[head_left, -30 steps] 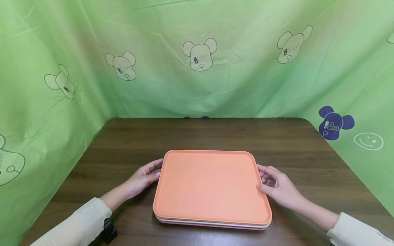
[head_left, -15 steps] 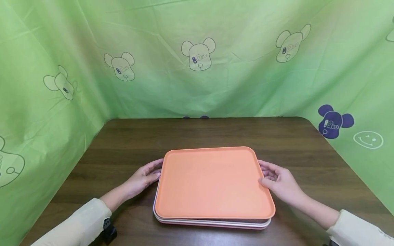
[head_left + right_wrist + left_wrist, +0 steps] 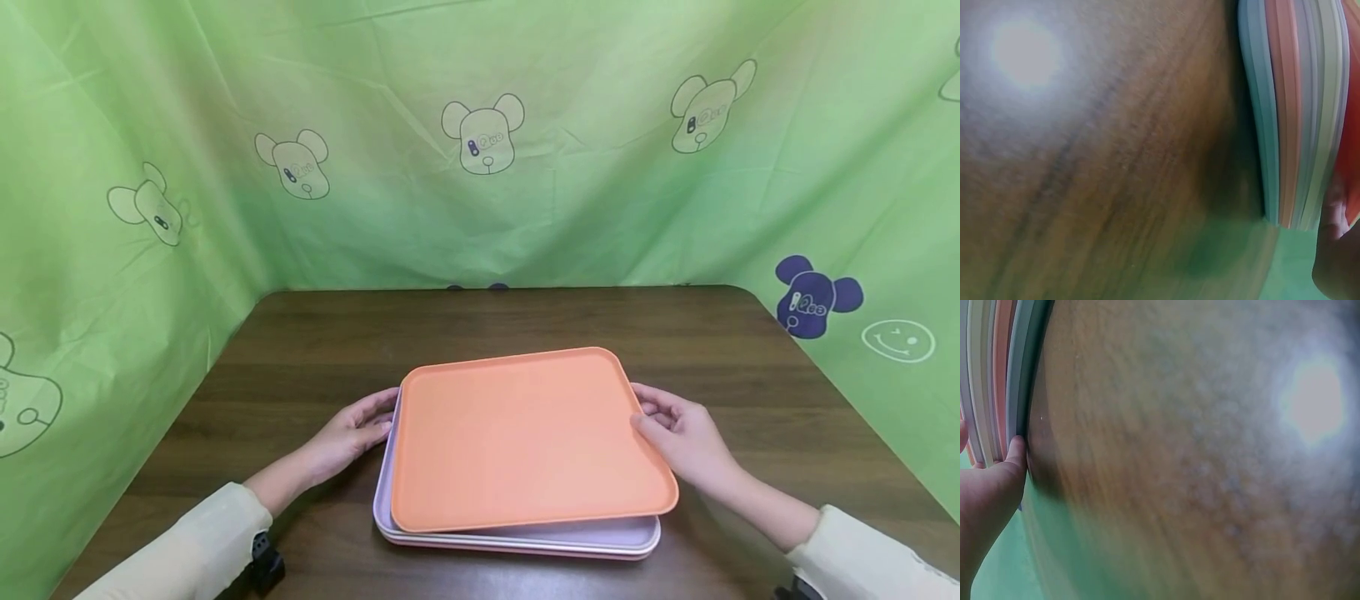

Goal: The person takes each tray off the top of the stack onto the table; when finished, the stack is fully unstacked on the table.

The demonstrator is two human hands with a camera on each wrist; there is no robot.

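Observation:
An orange tray (image 3: 525, 442) lies askew over a stack of several trays, its right side raised. My right hand (image 3: 686, 437) pinches its right edge, thumb on top and fingers beneath. Directly under it shows a lavender tray (image 3: 600, 531). At the stack's left side, my left hand (image 3: 348, 437) rests its fairly straight fingers against the tray edges. The right wrist view shows the stacked edges in layers, with a teal tray (image 3: 1263, 125) at the bottom and a pink tray (image 3: 1285, 125) above it. In the left wrist view, one fingertip touches the bottom tray (image 3: 1019, 394).
The trays stand near the front of a dark wooden table (image 3: 480, 321). Behind it and along both sides hangs a green curtain (image 3: 375, 225) printed with bear heads. A bright light glares off the tabletop in both wrist views.
My right hand has lifted the orange tray's right side and shifted it up and to the right, turning it slightly. The lavender tray beneath has come into sight. My left hand has stayed put.

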